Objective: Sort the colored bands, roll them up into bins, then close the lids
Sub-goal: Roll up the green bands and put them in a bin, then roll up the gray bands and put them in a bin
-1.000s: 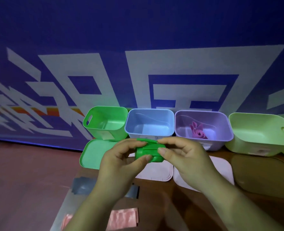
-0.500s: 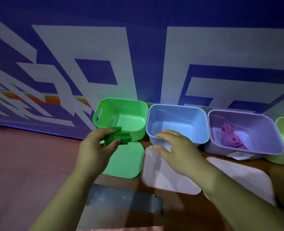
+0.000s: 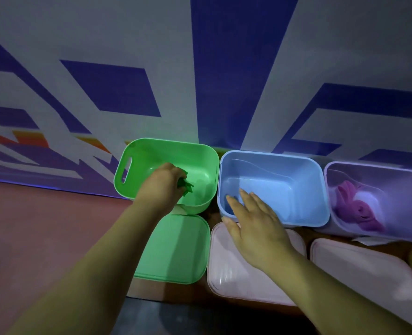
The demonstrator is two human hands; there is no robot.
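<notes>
My left hand (image 3: 162,182) reaches down into the green bin (image 3: 137,146) and grips a rolled green band (image 3: 186,187), mostly hidden by the fingers. My right hand (image 3: 253,223) hovers with straight, spread fingers over the front rim of the blue bin (image 3: 296,189), holding nothing. The blue bin looks bare inside. A crumpled pink band (image 3: 359,209) lies in the purple bin (image 3: 393,180). The green lid (image 3: 178,252) lies flat in front of the green bin.
Two pale pink lids (image 3: 226,279) (image 3: 369,269) lie on the wooden table in front of the blue and purple bins. A blue and white patterned wall stands right behind the bins. Reddish floor lies to the left; a dark patch (image 3: 176,317) sits near the table's front.
My left hand carried the green band from above the green lid into the green bin. My right hand let go of the band and moved over the blue bin's front rim. The camera moved closer.
</notes>
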